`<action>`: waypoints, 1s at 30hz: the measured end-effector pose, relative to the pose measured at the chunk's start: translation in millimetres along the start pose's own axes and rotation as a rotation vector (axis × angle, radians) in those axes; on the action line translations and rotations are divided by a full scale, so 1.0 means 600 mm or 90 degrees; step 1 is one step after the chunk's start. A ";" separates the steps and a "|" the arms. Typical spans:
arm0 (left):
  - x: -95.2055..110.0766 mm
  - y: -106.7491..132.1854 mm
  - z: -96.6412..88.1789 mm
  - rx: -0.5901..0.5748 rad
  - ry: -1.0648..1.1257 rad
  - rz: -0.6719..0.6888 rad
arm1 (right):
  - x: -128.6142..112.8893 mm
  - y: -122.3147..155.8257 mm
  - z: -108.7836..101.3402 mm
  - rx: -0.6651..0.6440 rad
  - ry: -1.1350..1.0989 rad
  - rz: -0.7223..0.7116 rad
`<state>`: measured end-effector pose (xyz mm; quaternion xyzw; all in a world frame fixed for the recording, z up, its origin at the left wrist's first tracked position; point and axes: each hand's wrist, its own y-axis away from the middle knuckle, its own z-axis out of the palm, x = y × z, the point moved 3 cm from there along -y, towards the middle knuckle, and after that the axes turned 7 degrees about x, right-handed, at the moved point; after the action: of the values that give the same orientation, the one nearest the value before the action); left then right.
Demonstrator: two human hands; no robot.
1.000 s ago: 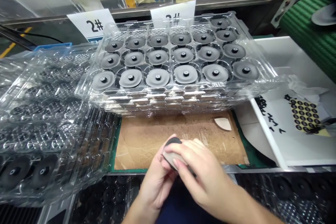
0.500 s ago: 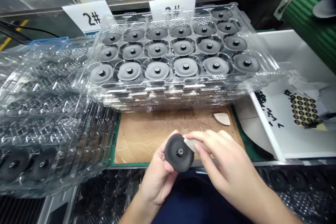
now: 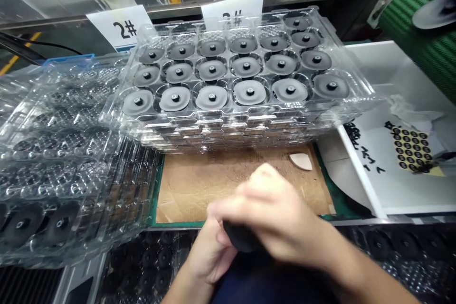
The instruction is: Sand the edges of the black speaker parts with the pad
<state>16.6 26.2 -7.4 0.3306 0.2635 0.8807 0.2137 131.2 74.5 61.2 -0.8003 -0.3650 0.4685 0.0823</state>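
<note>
My left hand (image 3: 210, 249) is closed on a round black rubber-looking disc (image 3: 242, 237) above the front edge of the bench, gripping it by its left side. Across the top of this disc lies my right hand (image 3: 274, 213), fingers curled and blurred by motion. It covers most of the disc and its centre stud. The pale flat piece seen in my right fingers half a second ago is hidden behind them now. Beyond my hands, a pale wedge-shaped piece (image 3: 301, 161) lies on the cardboard sheet (image 3: 199, 180).
Stacked clear plastic trays (image 3: 231, 116) with rows of similar discs stand behind the cardboard. More clear trays (image 3: 71, 152) fill the left side. At right, a white bin (image 3: 395, 199) holds a sheet of round stickers (image 3: 411, 149) and black scraps. Numbered paper signs (image 3: 124, 28) hang behind.
My right hand has swung left and over the disc, covering its face and stud. The disc has tilted; my left hand keeps its hold in nearly the same place.
</note>
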 end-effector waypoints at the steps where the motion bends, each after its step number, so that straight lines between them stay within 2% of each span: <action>1: 0.003 0.002 0.002 -0.006 0.004 -0.006 | 0.022 0.004 -0.004 0.038 0.012 0.081; 3: 0.009 0.005 0.005 -0.024 0.030 -0.022 | 0.070 0.026 -0.004 0.105 0.046 0.266; 5: 0.013 0.007 0.002 -0.027 0.055 -0.026 | 0.103 0.064 0.013 0.118 0.051 0.393; 9: 0.014 -0.002 -0.013 -0.023 0.075 -0.017 | 0.113 0.152 0.082 0.039 -0.010 0.436; 11: 0.013 -0.008 -0.018 -0.017 0.081 -0.018 | 0.109 0.182 0.103 0.012 -0.032 0.452; 13: 0.012 -0.013 -0.021 0.001 0.081 -0.020 | 0.106 0.187 0.099 0.022 -0.035 0.474; 16: 0.009 -0.015 -0.018 0.025 0.072 -0.019 | 0.096 0.148 0.059 0.103 -0.017 0.498; 19: 0.004 -0.014 -0.016 0.024 0.050 -0.002 | 0.057 0.081 0.021 0.217 -0.029 0.433; 21: 0.002 -0.012 -0.019 0.033 0.037 0.007 | 0.020 0.043 0.014 0.214 -0.024 0.316; 23: 0.002 -0.010 -0.027 0.066 0.027 0.011 | -0.007 0.022 0.023 0.113 -0.031 0.241; 25: 0.005 -0.007 -0.032 0.104 0.025 0.029 | -0.017 0.015 0.036 -0.005 -0.056 0.234; 26: 0.006 -0.006 -0.031 0.111 0.022 0.039 | -0.016 0.013 0.041 -0.038 -0.061 0.241; 27: 0.007 -0.005 -0.028 0.106 0.017 0.046 | -0.015 0.011 0.043 -0.032 -0.047 0.240; 30: 0.009 -0.003 -0.014 0.063 0.014 0.039 | -0.015 0.002 0.037 0.090 0.045 0.177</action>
<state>7.5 28.0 -11.1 0.3390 0.2988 0.8763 0.1673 111.1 62.8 54.6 -0.8512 -0.2137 0.4716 0.0858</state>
